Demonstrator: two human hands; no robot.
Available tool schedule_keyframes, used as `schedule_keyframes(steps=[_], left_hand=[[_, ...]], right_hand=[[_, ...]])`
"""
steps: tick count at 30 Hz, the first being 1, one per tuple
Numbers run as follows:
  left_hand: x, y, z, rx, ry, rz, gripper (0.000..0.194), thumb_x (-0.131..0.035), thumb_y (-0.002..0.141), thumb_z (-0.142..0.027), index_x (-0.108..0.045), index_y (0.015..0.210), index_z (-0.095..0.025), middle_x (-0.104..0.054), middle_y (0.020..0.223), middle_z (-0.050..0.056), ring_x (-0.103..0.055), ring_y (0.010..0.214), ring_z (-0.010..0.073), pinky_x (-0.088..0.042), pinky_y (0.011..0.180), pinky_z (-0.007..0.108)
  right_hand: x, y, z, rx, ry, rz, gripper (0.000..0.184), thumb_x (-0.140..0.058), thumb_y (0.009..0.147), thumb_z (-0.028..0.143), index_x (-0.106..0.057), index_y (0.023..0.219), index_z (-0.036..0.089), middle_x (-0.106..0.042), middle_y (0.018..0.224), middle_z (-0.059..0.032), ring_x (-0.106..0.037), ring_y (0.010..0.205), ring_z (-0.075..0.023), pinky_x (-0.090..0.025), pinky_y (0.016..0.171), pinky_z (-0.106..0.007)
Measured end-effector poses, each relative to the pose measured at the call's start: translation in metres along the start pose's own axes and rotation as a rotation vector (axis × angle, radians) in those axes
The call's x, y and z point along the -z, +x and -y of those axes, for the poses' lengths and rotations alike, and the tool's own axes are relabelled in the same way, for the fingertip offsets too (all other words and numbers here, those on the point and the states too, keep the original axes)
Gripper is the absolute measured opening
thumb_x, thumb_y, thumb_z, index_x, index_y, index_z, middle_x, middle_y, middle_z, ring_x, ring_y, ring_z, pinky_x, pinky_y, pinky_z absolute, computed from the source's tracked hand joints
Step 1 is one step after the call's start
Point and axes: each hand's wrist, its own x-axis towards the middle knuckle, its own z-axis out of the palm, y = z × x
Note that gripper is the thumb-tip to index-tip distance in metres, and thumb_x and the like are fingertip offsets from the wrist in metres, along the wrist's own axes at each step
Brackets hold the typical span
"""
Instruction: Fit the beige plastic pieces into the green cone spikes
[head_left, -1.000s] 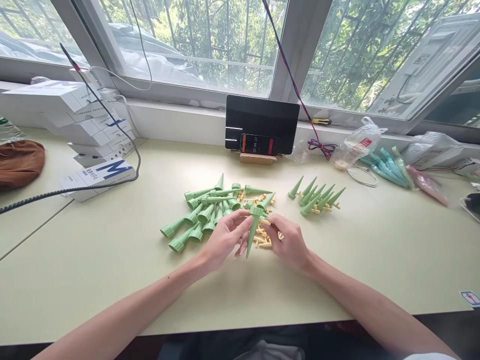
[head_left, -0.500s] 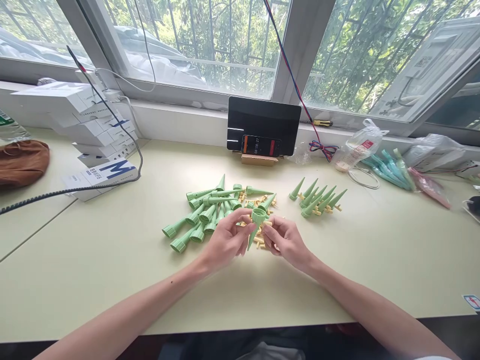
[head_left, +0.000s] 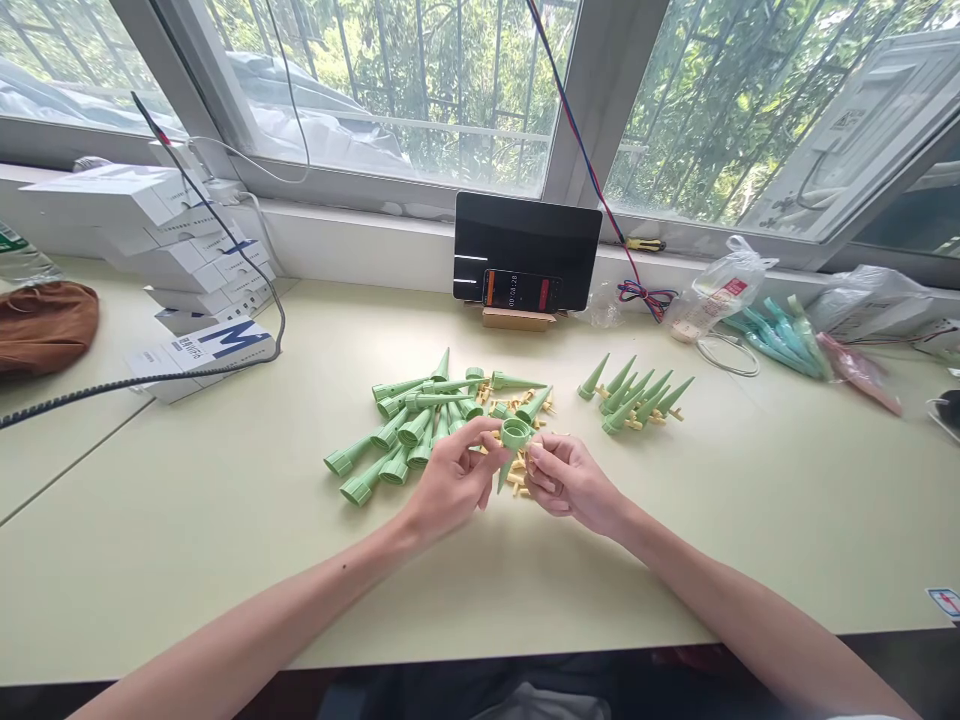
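A green plastic watering spike [head_left: 515, 433] is pinched in my left hand [head_left: 452, 477], its round open collar facing up and its tip pointing down. My right hand [head_left: 576, 482] grips a small yellow valve [head_left: 534, 449] against the side of the spike, mostly covered by my fingers. Left of my hands lies a loose heap of green spikes [head_left: 413, 430]. Small yellow valves [head_left: 517, 490] are scattered behind and beneath my hands. Farther right stand several green spikes [head_left: 632, 400] in a cluster, with yellow valves sticking out of their sides.
A black tablet [head_left: 526, 240] leans at the window with a phone [head_left: 521, 291] before it. Stacked white boxes [head_left: 199, 265] and a black cable [head_left: 279, 300] occupy the left. Plastic bags [head_left: 712, 300] lie along the sill at right, near a brown pouch's opposite side.
The spike has tilted slightly in my left hand, its collar now turned more toward me. My right fingers have closed more tightly around the yellow valve beside it.
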Motion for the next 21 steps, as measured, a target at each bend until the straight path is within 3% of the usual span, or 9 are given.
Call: schedule_keyframes(steps=[3,6,9,12,17,19,21], left_hand=[[0.0,0.0,-0.002,0.076,-0.049,0.025,0.025,-0.063,0.09,-0.041,-0.053,0.104,-0.023,-0.057,0.076,-0.005,-0.044,0.031,0.0016,-0.03,0.03,0.015],[0.001,0.001,-0.005,0.15,-0.095,0.069,0.027,-0.063,0.09,-0.044,-0.052,0.1,-0.022,-0.06,0.069,-0.006,-0.041,0.029,0.002,-0.027,0.03,0.015],[0.003,0.004,-0.007,0.233,-0.204,0.108,0.029,-0.065,0.088,-0.045,-0.052,0.098,-0.021,-0.056,0.057,-0.009,-0.037,0.027,0.0021,-0.024,0.029,0.014],[0.003,0.005,-0.006,0.291,-0.325,0.136,0.03,-0.066,0.087,-0.045,-0.051,0.097,-0.021,-0.064,0.063,-0.005,-0.035,0.027,0.0006,-0.025,0.03,0.013],[0.004,0.005,-0.003,0.28,-0.361,0.168,0.028,-0.067,0.088,-0.041,-0.052,0.098,-0.021,-0.064,0.067,-0.004,-0.039,0.03,0.0009,-0.029,0.031,0.014],[0.005,0.005,-0.002,0.253,-0.331,0.169,0.026,-0.067,0.088,-0.04,-0.054,0.099,-0.021,-0.055,0.062,-0.008,-0.041,0.031,0.0018,-0.031,0.032,0.014],[0.004,0.005,-0.002,0.212,-0.26,0.171,0.024,-0.064,0.09,-0.04,-0.054,0.101,-0.021,-0.058,0.069,-0.006,-0.044,0.033,0.0021,-0.031,0.033,0.015]], right_hand=[[-0.002,-0.001,-0.004,0.085,-0.164,-0.044,0.035,-0.055,0.096,0.043,-0.043,0.072,0.02,-0.037,0.056,0.0083,-0.033,0.039,-0.0041,-0.023,0.037,-0.018],[0.001,-0.001,-0.008,0.21,-0.473,-0.117,0.032,-0.049,0.099,0.04,-0.043,0.075,0.02,-0.038,0.057,0.0071,-0.034,0.044,-0.0065,-0.029,0.042,-0.021],[0.006,-0.001,-0.013,0.458,-0.919,-0.213,0.028,-0.046,0.1,0.031,-0.043,0.075,0.02,-0.04,0.063,0.0038,-0.034,0.054,-0.0094,-0.031,0.051,-0.024],[0.012,0.0,-0.016,0.676,-1.184,-0.227,0.023,-0.041,0.101,0.022,-0.044,0.078,0.02,-0.041,0.069,0.0019,-0.034,0.061,-0.0115,-0.033,0.057,-0.024],[0.014,0.0,-0.016,0.718,-1.217,-0.227,0.022,-0.04,0.101,0.019,-0.046,0.08,0.02,-0.043,0.07,0.0016,-0.035,0.061,-0.0116,-0.034,0.057,-0.024],[0.011,-0.002,-0.015,0.655,-1.138,-0.241,0.024,-0.042,0.1,0.024,-0.047,0.078,0.02,-0.045,0.068,0.0015,-0.036,0.06,-0.0114,-0.034,0.056,-0.024],[0.006,-0.004,-0.012,0.519,-0.963,-0.246,0.027,-0.047,0.099,0.031,-0.049,0.075,0.019,-0.046,0.064,0.002,-0.038,0.056,-0.0105,-0.034,0.053,-0.024]])
